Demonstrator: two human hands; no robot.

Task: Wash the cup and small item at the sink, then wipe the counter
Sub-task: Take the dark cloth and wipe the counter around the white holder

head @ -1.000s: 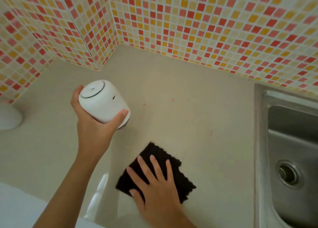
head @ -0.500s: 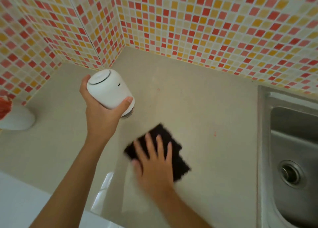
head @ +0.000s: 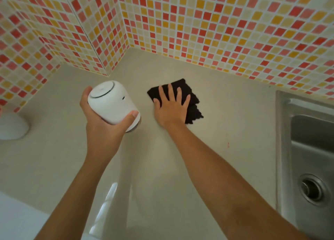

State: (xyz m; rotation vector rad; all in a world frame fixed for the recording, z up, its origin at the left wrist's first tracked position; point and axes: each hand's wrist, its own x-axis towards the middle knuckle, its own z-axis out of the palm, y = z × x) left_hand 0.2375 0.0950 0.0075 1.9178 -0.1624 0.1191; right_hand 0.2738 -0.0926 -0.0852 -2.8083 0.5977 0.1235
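My left hand (head: 101,129) grips a white cup (head: 113,102), held upside down and tilted above the beige counter (head: 226,116). My right hand (head: 169,107) lies flat with spread fingers on a black cloth (head: 194,102), pressing it onto the counter near the back wall. The cloth's near left part is hidden under my palm. The steel sink (head: 307,149) is at the right, with its drain (head: 313,189) in view.
Mosaic tile walls (head: 216,26) in red, orange and cream close the back and left, meeting at a corner. A white rounded object (head: 12,126) rests on the counter at the far left. A small red speck (head: 228,145) marks the counter near the sink.
My right hand has pushed the black cloth away from me toward the back wall. The left hand keeps the white cup raised in about the same place.
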